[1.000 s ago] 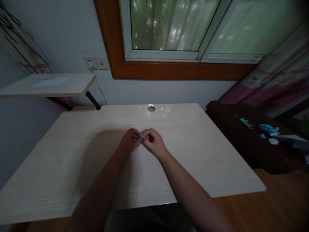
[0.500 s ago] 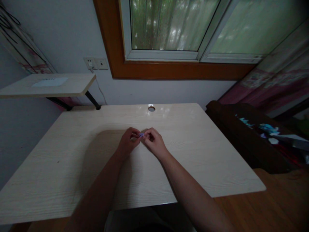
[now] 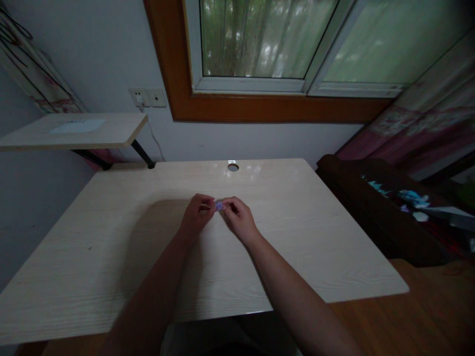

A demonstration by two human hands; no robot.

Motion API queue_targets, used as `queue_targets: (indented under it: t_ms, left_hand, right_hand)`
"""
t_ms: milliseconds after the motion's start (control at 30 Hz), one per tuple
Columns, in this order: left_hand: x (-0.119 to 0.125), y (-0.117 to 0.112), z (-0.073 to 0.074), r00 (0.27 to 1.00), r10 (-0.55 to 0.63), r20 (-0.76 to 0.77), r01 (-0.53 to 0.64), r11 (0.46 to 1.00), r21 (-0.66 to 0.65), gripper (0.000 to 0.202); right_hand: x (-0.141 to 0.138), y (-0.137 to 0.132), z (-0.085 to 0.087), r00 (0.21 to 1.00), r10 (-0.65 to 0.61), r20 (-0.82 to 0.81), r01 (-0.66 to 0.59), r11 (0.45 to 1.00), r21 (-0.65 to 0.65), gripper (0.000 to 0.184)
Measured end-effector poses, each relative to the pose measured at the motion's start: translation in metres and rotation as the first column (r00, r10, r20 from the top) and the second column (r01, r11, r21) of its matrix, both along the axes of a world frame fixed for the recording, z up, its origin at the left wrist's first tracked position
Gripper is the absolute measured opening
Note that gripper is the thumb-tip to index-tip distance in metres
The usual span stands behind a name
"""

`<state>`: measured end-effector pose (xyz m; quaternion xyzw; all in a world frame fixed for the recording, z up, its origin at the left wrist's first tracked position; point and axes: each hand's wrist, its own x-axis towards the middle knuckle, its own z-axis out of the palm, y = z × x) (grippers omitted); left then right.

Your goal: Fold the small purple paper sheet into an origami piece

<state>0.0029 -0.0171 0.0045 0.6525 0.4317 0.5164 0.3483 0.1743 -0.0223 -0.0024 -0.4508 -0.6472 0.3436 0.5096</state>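
Observation:
A small purple piece [image 3: 218, 205], perhaps folded paper, sits between my two hands over the middle of the table. Its exact kind is too small to make out. My left hand [image 3: 197, 213] pinches its left side between thumb and fingers. On the other side, the thumb and fingertips of my right hand [image 3: 238, 215] grip its right edge. Both hands are low, close to the pale wooden tabletop [image 3: 297, 237], with the fingertips only a little apart.
A raised shelf [image 3: 122, 131] on black legs stands at the table's back left. Near the back edge is a round cable hole [image 3: 233, 167]. Right of the table, a dark brown piece of furniture [image 3: 356, 212] carries several blue and white items. A window is ahead.
More of the purple piece shows between the fingertips, and it appears turned. My hands have drawn slightly apart; otherwise the scene is the same.

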Motion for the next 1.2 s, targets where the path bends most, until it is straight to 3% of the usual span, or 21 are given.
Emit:
queue_targets:
  t_ms: [233, 667, 1033, 1200]
  left_hand:
    - [0.000, 0.002, -0.002, 0.994, -0.053, -0.092, 0.044, 0.994, -0.096, 0.016]
    - [-0.002, 0.002, 0.002, 0.985, 0.018, -0.172, -0.035, 0.995, -0.097, 0.012]
    - [-0.003, 0.004, -0.006, 0.997, -0.079, 0.025, 0.082, 0.987, -0.141, 0.028]
    - [-0.003, 0.003, -0.008, 0.993, -0.100, 0.056, 0.108, 0.981, -0.158, 0.024]
  right_hand:
    - [0.000, 0.000, 0.000, 1.000, 0.002, -0.005, -0.002, 1.000, -0.003, 0.015]
    - [-0.001, -0.003, 0.003, 0.999, 0.003, -0.048, -0.005, 0.999, -0.051, 0.021]
    - [-0.002, 0.001, -0.003, 0.994, -0.010, -0.109, 0.000, 0.996, -0.091, 0.020]
    - [-0.001, -0.001, -0.002, 0.993, 0.005, -0.119, -0.017, 0.995, -0.094, 0.019]
